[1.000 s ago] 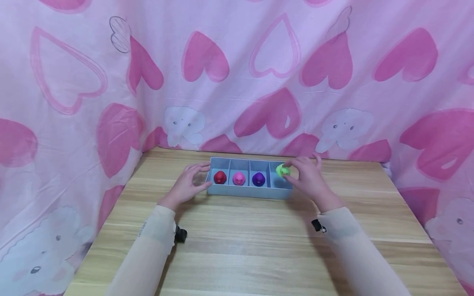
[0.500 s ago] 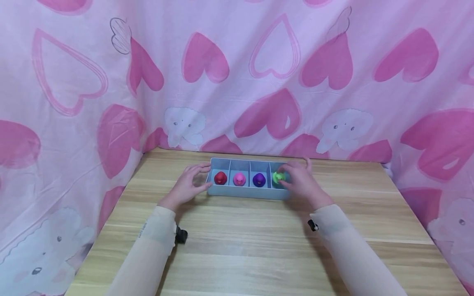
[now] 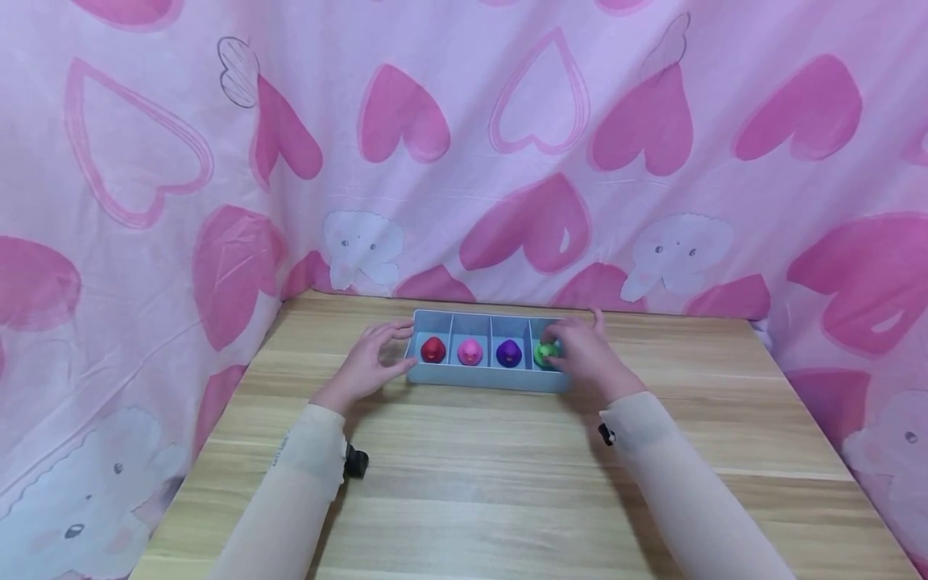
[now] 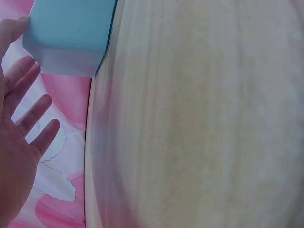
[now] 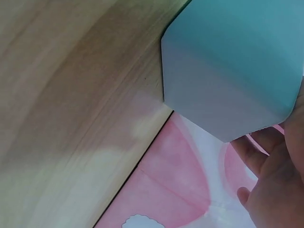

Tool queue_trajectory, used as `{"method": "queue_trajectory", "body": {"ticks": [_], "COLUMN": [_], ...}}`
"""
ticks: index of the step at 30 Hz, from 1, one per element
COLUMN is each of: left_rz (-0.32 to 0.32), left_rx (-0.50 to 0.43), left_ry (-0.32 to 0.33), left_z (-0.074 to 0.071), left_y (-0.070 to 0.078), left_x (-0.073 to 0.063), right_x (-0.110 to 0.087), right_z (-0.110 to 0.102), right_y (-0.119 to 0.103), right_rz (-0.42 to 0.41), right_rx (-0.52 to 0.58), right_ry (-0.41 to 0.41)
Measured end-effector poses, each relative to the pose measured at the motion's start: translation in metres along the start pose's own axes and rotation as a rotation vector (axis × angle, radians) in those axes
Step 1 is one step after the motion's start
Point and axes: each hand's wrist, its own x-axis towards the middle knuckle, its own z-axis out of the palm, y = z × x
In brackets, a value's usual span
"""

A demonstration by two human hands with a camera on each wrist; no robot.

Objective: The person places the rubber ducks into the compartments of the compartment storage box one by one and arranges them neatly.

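Note:
A light blue box point(image 3: 489, 375) with compartments in a row stands near the table's back edge. From left to right it holds a red rubber duck point(image 3: 433, 350), a pink duck point(image 3: 470, 351), a purple duck point(image 3: 509, 353) and a green duck point(image 3: 545, 353). My right hand point(image 3: 590, 354) reaches over the box's right end and pinches the green duck, low in the rightmost compartment; the fingers partly cover it. At the other end, my left hand point(image 3: 366, 362) touches the box with thumb and fingertips. Its other fingers point(image 4: 45, 137) are spread in the left wrist view.
The wooden table point(image 3: 464, 483) stretches from the box toward me. Behind and at both sides hangs a pink curtain point(image 3: 522, 201) with hearts, close to the table's back edge.
My right hand has moved left and down, lowering the green duck from the rim level into the rightmost compartment. The left hand has stayed at the box's left end.

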Motion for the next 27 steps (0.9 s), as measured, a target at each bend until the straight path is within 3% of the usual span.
{"method": "queue_trajectory", "body": {"ticks": [8, 16, 22, 27], "left_rz": [-0.001, -0.001, 0.023, 0.053], "left_rx": [0.001, 0.041, 0.086, 0.155], "left_ry": [0.001, -0.005, 0.009, 0.010], "left_z": [0.001, 0.000, -0.001, -0.003], "left_y": [-0.001, -0.001, 0.002, 0.007], "left_x": [0.001, 0.002, 0.003, 0.002], "right_x": [0.002, 0.003, -0.005, -0.018], "right_z": [-0.001, -0.001, -0.004, -0.006], "right_y": [-0.001, -0.002, -0.009, -0.022], "right_rz": [0.017, 0.042, 0.004, 0.022], "right_rx": [-0.035, -0.004, 0.036, 0.067], "right_ry": [-0.033, -0.049, 0.049, 0.121]}}
